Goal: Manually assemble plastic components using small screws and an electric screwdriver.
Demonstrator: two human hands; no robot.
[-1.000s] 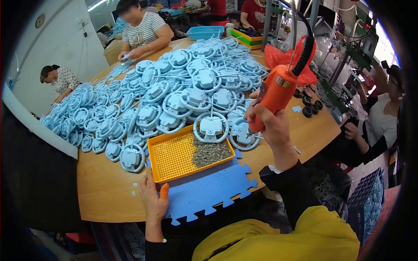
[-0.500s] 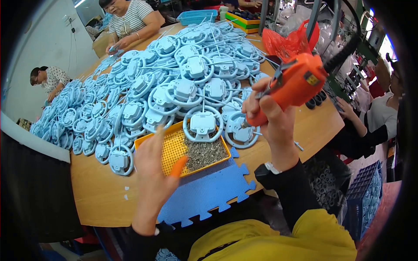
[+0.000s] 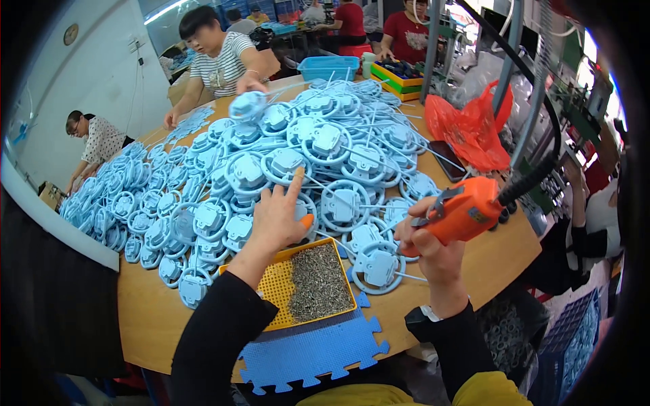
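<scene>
My right hand (image 3: 428, 249) grips an orange electric screwdriver (image 3: 465, 211) with a black cable running up to the right. It hovers over a light blue round plastic part (image 3: 376, 268) near the table's front edge. My left hand (image 3: 281, 215) reaches forward with fingers apart over the pile of light blue round parts (image 3: 284, 162), holding nothing that I can see. An orange cot covers one fingertip. Below the left hand sits a yellow tray (image 3: 279, 292) with a heap of small grey screws (image 3: 318, 281).
A blue foam puzzle mat (image 3: 313, 352) lies at the table's front edge. A person in a striped top works at the far side, another stands at the left. A red plastic bag (image 3: 467, 128) and a blue bin (image 3: 330, 68) are at the back right.
My left hand has risen from the mat past the yellow tray to the pile of blue parts. The screwdriver has tilted to nearly level and moved right.
</scene>
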